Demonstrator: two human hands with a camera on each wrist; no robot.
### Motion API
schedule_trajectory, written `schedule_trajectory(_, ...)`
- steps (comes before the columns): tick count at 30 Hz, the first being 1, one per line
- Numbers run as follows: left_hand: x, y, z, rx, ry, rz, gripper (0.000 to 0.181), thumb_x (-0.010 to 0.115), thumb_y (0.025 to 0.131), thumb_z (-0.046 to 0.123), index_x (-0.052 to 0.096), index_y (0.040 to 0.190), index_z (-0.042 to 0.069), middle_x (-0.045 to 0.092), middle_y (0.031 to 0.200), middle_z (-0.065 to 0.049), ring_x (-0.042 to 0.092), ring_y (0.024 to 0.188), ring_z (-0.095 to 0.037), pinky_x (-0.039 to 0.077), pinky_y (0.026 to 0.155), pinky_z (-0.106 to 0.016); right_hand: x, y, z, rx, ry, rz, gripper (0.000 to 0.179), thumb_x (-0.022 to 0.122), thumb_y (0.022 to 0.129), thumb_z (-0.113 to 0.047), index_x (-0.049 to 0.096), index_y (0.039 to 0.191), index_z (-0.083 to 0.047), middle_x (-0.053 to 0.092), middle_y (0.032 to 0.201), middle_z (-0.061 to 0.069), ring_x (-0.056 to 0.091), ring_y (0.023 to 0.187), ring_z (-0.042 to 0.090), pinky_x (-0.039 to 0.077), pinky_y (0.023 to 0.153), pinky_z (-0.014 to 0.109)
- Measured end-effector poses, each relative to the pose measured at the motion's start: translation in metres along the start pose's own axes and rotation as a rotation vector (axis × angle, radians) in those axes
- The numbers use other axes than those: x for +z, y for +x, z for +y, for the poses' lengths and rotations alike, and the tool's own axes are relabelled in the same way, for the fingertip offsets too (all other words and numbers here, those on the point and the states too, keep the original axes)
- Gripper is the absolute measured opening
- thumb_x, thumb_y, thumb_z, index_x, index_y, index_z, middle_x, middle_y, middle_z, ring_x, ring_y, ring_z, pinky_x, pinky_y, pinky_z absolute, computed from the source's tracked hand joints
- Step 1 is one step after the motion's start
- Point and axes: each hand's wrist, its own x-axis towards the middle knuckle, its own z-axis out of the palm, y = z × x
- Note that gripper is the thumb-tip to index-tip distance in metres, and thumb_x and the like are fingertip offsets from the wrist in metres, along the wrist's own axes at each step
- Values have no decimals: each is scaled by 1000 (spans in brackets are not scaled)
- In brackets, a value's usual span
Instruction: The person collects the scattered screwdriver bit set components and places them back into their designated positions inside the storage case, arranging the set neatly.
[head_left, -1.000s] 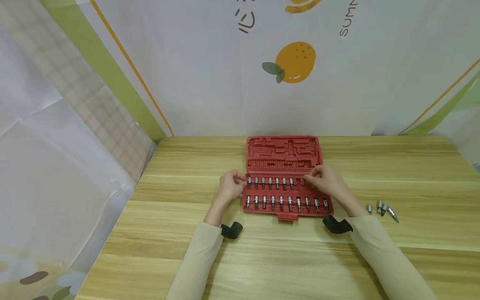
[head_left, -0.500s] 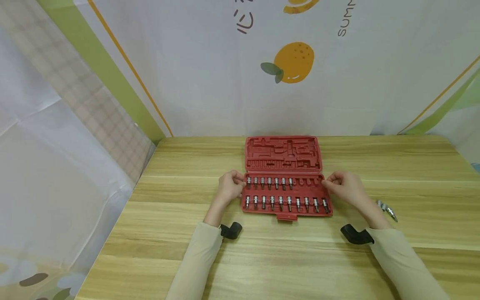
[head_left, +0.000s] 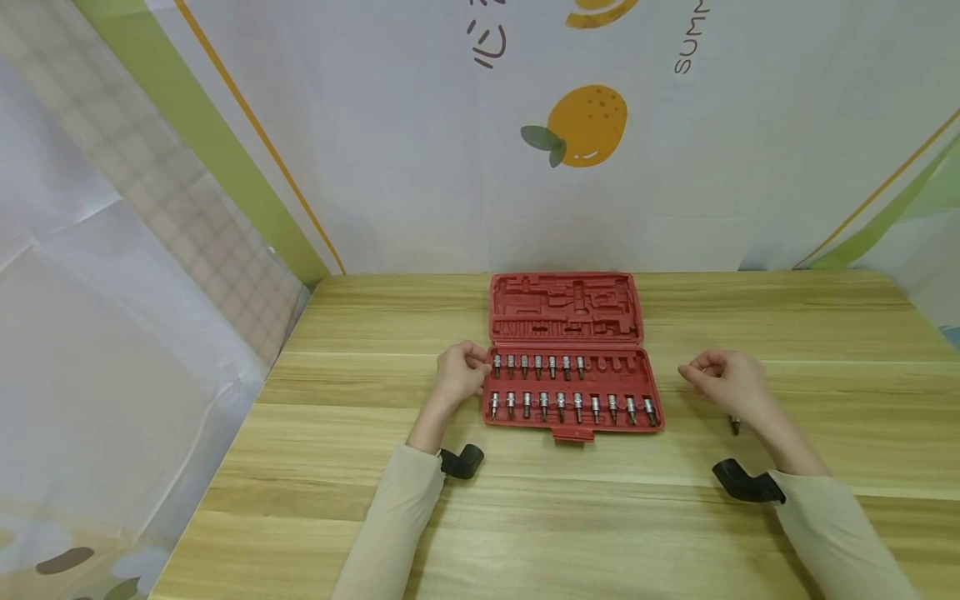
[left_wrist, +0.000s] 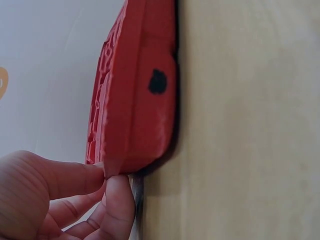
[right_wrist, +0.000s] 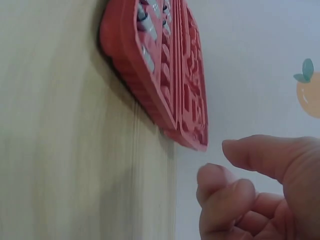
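A red plastic case point(head_left: 636, 385) lies open on the table, two rows of silver bit sockets in its near half. My left hand point(head_left: 459, 371) pinches the case's left edge between thumb and fingers; the left wrist view shows the thumb point(left_wrist: 75, 179) on the case's rim. To the right of the case, my right hand point(head_left: 726, 382) hangs over the table, holding nothing. In the right wrist view its thumb and loosely bent index finger point(right_wrist: 212, 180) stand apart. One loose bit socket point(head_left: 735, 426) peeks out under the right hand, which hides others there.
The case's moulded lid point(head_left: 536, 337) leans back toward a white cloth point(head_left: 405, 192) with fruit prints, hanging behind the table. Vacant slots point(head_left: 617, 364) sit at the right end of the back row. A latch point(head_left: 573, 435) juts from the front. Black mounts point(head_left: 462, 461) are on both wrists.
My right hand has moved right, from over the back row's vacant slots, past the case's right edge, to over the table. It now covers most loose bit sockets. The left hand stays put.
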Motion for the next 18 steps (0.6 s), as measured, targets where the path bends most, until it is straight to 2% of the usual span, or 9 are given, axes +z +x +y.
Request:
schedule_trajectory(10,0,-1,1,0,11,1,8,62,86,-3,61,94,-4,58,75,-11,54,49,-13,53,46,-26,-11,-10,18,14,-21,24,27,57,93,-20,62,82,4,60,62,4,46,47,8,38,41,25)
schedule_trajectory(18,0,0,1,-3,3,-1,7,62,86,-4,61,93,-4,59,76,-12,55,50,-14,54,47,-27,-21,-17,31,61,-6,-6,33,54,96,-25,59,87,6,59,61,4,49,47,13,38,40,26)
